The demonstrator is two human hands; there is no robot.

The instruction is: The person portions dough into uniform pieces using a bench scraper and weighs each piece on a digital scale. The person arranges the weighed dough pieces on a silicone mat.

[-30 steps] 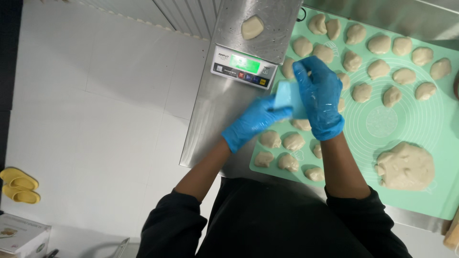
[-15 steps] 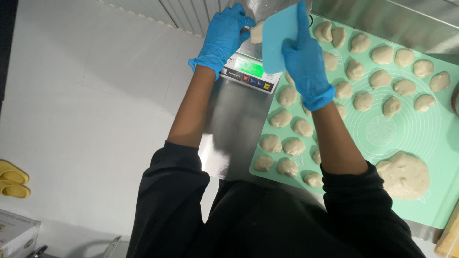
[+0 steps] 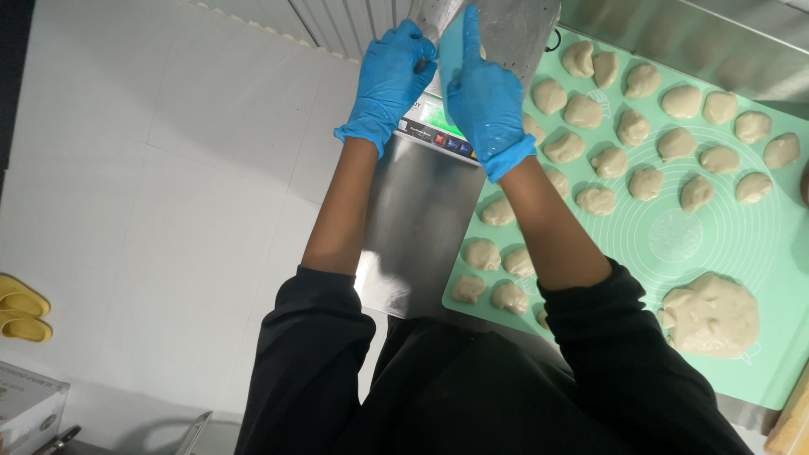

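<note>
Both my hands wear blue gloves and are raised over a steel kitchen scale [image 3: 438, 128] with a lit green display. My right hand [image 3: 487, 94] grips a light blue plastic scraper [image 3: 450, 49], held upright above the scale's pan [image 3: 514, 25]. My left hand [image 3: 389, 80] curls its fingers at the pan's left edge, close beside the scraper; what is under those fingers is hidden. A green silicone mat [image 3: 674, 236] lies to the right with several small dough pieces [image 3: 647, 182] in rows. A large dough lump [image 3: 709, 313] sits near the mat's front right corner.
The scale and mat rest on a steel table [image 3: 413, 236]. White floor tiles [image 3: 168, 185] spread to the left, with yellow slippers [image 3: 21, 307] on them. A box [image 3: 25, 411] is at the bottom left, and a wooden object [image 3: 792, 430] at the bottom right corner.
Both hands moved up from the mat's edge to the scale. The left hand came closer to the right hand and scraper, and the dough piece on the pan is now covered.
</note>
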